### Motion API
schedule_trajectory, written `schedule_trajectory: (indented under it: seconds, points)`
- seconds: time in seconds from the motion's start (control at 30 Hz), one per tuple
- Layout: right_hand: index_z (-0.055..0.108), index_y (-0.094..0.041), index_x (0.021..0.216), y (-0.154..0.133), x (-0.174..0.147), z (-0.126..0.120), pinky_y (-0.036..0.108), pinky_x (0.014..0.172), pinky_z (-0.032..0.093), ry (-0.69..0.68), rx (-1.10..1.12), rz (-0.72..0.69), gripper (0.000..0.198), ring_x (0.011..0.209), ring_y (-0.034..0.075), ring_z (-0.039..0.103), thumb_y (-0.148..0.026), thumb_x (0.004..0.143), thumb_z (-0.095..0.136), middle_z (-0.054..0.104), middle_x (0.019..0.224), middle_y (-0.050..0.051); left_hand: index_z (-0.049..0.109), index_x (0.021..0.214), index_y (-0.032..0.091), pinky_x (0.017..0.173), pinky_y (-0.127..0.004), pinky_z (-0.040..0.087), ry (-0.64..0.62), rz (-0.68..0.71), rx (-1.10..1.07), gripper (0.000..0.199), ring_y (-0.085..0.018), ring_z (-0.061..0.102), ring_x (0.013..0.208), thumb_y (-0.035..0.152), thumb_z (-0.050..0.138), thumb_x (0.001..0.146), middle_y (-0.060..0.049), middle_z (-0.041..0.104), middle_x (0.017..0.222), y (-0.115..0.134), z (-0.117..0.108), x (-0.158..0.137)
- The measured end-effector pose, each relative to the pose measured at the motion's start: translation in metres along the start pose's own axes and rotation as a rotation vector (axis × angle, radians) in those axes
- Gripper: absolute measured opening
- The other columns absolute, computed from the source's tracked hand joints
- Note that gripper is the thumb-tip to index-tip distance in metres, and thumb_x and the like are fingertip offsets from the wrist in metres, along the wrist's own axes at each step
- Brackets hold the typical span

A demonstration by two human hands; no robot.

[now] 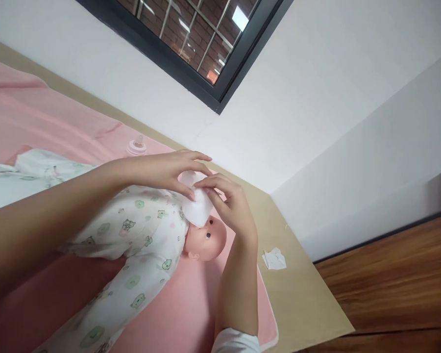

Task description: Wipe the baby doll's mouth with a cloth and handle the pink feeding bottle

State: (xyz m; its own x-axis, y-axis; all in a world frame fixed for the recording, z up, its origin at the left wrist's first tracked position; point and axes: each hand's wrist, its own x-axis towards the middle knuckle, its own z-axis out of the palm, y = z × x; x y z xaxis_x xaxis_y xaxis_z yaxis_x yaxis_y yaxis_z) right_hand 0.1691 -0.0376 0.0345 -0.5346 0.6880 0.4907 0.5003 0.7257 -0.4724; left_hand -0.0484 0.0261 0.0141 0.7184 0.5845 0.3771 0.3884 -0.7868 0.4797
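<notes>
A baby doll (209, 240) lies on its back, in a white sleepsuit (132, 235) printed with green and brown animals. Above its lower face I hold a white tissue (198, 211) that hides its mouth and chin. My left hand (180, 169) reaches in from the left, its thumb laid on the tissue and its other fingers at the far edge. My right hand (228, 198) bends in from the right and pinches the tissue's upper part between thumb and fingers. The fingertips of both hands nearly meet.
A pink blanket (176, 304) covers much of the wooden tabletop (297, 304). A baby bottle (136, 146) with a pink collar is behind my left forearm. Crumpled white tissue (275, 259) lies near the right edge. A white wall (316, 98) and dark-framed window (220, 98) stand behind.
</notes>
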Motion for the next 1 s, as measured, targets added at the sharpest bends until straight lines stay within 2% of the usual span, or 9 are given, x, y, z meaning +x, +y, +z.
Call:
schedule_trajectory:
  seconds: [0.1, 0.2, 0.27, 0.4, 0.53, 0.63, 0.73, 0.87, 1.0]
  points:
    - [0.076, -0.028, 0.102, -0.007, -0.003, -0.002, 0.030, 0.087, 0.054, 0.031, -0.031, -0.057, 0.029, 0.099, 0.014, 0.065, -0.016, 0.098, 0.049, 0.072, 0.102, 0.002, 0.071, 0.123, 0.032, 0.115, -0.035, 0.031, -0.043, 0.061, -0.046, 0.048, -0.031, 0.039, 0.144, 0.056, 0.070, 0.081, 0.001, 0.043, 0.158, 0.001, -0.002, 0.001]
    - [0.076, -0.028, 0.102, -0.008, -0.004, -0.005, 0.030, 0.085, 0.054, 0.064, -0.049, -0.081, 0.027, 0.097, 0.014, 0.065, -0.017, 0.098, 0.051, 0.072, 0.101, 0.002, 0.074, 0.117, 0.032, 0.107, -0.032, 0.040, -0.079, 0.100, -0.153, 0.041, -0.027, 0.054, 0.130, 0.052, 0.072, 0.081, 0.000, 0.061, 0.142, 0.003, -0.004, 0.002]
    - [0.075, -0.028, 0.102, -0.008, -0.005, -0.007, 0.030, 0.084, 0.055, 0.083, -0.049, -0.083, 0.023, 0.097, 0.014, 0.066, -0.020, 0.098, 0.053, 0.072, 0.101, 0.002, 0.077, 0.108, 0.029, 0.101, -0.031, 0.045, -0.073, 0.104, -0.217, 0.034, -0.026, 0.060, 0.121, 0.050, 0.072, 0.081, -0.001, 0.066, 0.135, 0.004, -0.005, 0.002]
    - [0.072, -0.028, 0.109, -0.005, -0.006, -0.011, 0.031, 0.086, 0.057, 0.167, -0.033, -0.068, 0.018, 0.101, 0.016, 0.065, -0.029, 0.097, 0.059, 0.070, 0.109, 0.003, 0.081, 0.088, 0.024, 0.103, -0.035, 0.045, 0.033, 0.144, -0.264, 0.026, -0.028, 0.060, 0.120, 0.047, 0.075, 0.078, -0.003, 0.066, 0.134, 0.009, -0.008, 0.000]
    - [0.063, -0.030, 0.125, 0.000, -0.007, -0.010, 0.033, 0.091, 0.058, 0.237, -0.034, -0.040, 0.030, 0.105, 0.016, 0.065, -0.035, 0.096, 0.061, 0.063, 0.128, 0.006, 0.081, 0.087, 0.024, 0.110, -0.039, 0.041, 0.128, 0.125, -0.283, 0.028, -0.031, 0.053, 0.130, 0.050, 0.075, 0.077, -0.002, 0.061, 0.138, 0.015, -0.010, -0.003]
    - [0.052, -0.034, 0.137, 0.001, -0.006, -0.004, 0.034, 0.092, 0.058, 0.288, -0.025, -0.017, 0.043, 0.096, 0.014, 0.066, -0.035, 0.095, 0.062, 0.052, 0.142, 0.006, 0.079, 0.088, 0.024, 0.113, -0.041, 0.039, 0.215, 0.093, -0.315, 0.034, -0.032, 0.047, 0.136, 0.054, 0.075, 0.073, -0.002, 0.060, 0.139, 0.020, -0.009, -0.003]
    - [0.046, -0.036, 0.141, 0.000, -0.003, 0.003, 0.034, 0.095, 0.058, 0.328, 0.006, 0.010, 0.050, 0.088, 0.011, 0.066, -0.034, 0.094, 0.064, 0.046, 0.150, 0.006, 0.079, 0.088, 0.021, 0.112, -0.042, 0.039, 0.280, 0.072, -0.356, 0.039, -0.033, 0.050, 0.134, 0.056, 0.075, 0.071, -0.005, 0.063, 0.135, 0.023, -0.008, -0.003]
    - [0.040, -0.036, 0.145, 0.003, -0.003, 0.005, 0.035, 0.101, 0.056, 0.334, 0.031, 0.044, 0.060, 0.095, 0.013, 0.066, -0.035, 0.092, 0.067, 0.039, 0.156, 0.007, 0.077, 0.095, 0.019, 0.103, -0.040, 0.044, 0.256, 0.039, -0.350, 0.042, -0.033, 0.057, 0.124, 0.055, 0.073, 0.074, -0.007, 0.070, 0.120, 0.022, -0.007, -0.003]
    - [0.040, -0.036, 0.146, 0.018, -0.004, -0.006, 0.036, 0.104, 0.054, 0.321, 0.022, 0.063, 0.064, 0.106, 0.015, 0.065, -0.034, 0.089, 0.070, 0.036, 0.157, 0.007, 0.074, 0.086, 0.019, 0.079, -0.030, 0.047, 0.331, -0.026, -0.351, 0.034, -0.024, 0.065, 0.096, 0.050, 0.075, 0.073, -0.003, 0.072, 0.092, 0.022, -0.008, -0.005]
